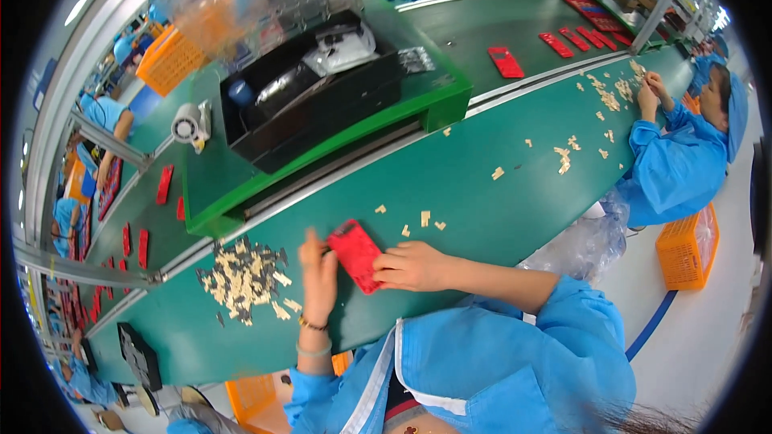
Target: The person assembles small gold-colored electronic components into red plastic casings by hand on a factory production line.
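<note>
A red phone-shaped part [355, 255], with a dark patch at its upper end, is tilted over the green work surface in front of me. My right hand [414, 266] grips its lower right edge between thumb and fingers. Just left of the part is my left hand [318, 273], raised, its fingers smeared by motion; whether they touch the part I cannot make out. A heap of small cream and dark grey pieces [244, 280] lies to the left of that hand. A few loose cream pieces [425, 218] are scattered beyond the red part.
Beyond my work surface, a green-edged raised platform [322, 162] carries a black bin [314, 104] and a small white fan [190, 124]. Red parts [505, 63] lie on the far belt. A co-worker [675, 145] handles pieces at the right. A black tray [139, 356] stands at left.
</note>
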A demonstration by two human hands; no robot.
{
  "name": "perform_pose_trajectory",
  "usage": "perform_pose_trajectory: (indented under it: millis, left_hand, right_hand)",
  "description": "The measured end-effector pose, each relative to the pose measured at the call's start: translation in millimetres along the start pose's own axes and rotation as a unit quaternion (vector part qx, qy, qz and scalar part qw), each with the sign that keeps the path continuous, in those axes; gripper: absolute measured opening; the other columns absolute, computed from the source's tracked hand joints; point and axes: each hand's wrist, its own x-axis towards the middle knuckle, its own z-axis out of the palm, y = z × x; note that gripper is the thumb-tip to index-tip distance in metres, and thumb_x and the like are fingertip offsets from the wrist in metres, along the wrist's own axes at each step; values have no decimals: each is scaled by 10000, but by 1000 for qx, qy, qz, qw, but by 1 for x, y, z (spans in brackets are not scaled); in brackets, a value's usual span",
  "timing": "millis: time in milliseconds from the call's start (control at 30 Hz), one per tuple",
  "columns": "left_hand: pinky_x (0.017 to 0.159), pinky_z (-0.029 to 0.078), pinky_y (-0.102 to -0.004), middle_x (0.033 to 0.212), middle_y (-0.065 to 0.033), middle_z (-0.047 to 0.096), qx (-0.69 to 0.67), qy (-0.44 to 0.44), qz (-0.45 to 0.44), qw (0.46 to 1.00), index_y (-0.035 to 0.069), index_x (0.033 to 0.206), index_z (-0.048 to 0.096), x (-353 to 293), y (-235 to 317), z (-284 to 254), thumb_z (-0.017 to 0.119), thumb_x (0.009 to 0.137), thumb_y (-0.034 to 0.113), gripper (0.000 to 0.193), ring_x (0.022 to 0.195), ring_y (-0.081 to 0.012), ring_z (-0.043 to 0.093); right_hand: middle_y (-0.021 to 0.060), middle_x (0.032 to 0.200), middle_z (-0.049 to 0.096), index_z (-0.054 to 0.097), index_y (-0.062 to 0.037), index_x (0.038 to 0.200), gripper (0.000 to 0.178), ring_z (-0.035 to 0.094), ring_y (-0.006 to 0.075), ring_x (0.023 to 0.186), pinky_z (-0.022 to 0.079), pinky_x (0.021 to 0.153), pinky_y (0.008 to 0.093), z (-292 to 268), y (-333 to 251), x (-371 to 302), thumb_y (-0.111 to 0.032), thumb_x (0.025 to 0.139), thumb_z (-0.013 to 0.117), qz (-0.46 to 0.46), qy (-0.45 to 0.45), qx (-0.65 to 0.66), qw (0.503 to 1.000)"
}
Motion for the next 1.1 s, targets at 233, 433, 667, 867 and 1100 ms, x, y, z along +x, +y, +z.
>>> perform_pose_trajectory:
  millis: [233, 433, 667, 867, 1100]
  left_hand:
    - [989, 375, -383, 1297, -181, 463, 144, 159, -26, 976, 14, 1411, 396, -7, -30, -64, 588, 907, 75, 542, 1186, -316, 463]
    - [1096, 255, -488, 1489, -234, 301, 440, 79, -126, 886, -14, 1423, 349, -53, -78, -74, 614, 901, 224, 632, 1346, -399, 316]
    - [954, 437, -399, 1092, -180, 656, 252, 176, -65, 950, -23, 1022, 667, -29, -43, -83, 567, 876, 20, 182, 1094, -341, 574]
    - [809, 448, -414, 925, -145, 608, 304, 268, -29, 914, -18, 1163, 610, -28, -34, -77, 486, 898, -22, 293, 859, -338, 562]
    - [531, 461, -307, 680, -125, 668, 209, 275, -139, 928, -36, 936, 696, -59, -66, -78, 650, 870, 93, 152, 545, -163, 574]
  right_hand:
    - [147, 1189, 538, 548, -33, 1178, 443, 571, 313, 1046, 481, 889, 421, 36, 100, 89, -243, 795, 619, 203, 70, -227, 950]
    - [125, 1478, 381, 489, -161, 1363, 647, 292, 328, 1400, 184, 1145, 530, 44, 43, 5, -481, 816, 623, 181, -92, -153, 967]
    - [159, 1384, 440, 519, -96, 1279, 572, 408, 342, 1285, 325, 1032, 507, -136, 176, -136, -309, 777, 691, 457, 86, -493, 735]
    - [161, 1490, 335, 441, -99, 1374, 648, 343, 332, 1360, 297, 1082, 499, -175, 234, -107, -219, 791, 696, 432, 64, -450, 779]
    - [88, 1105, 588, 594, -89, 1052, 228, 544, 286, 1103, 405, 923, 447, -154, 286, -97, -140, 831, 574, 474, 39, -491, 730]
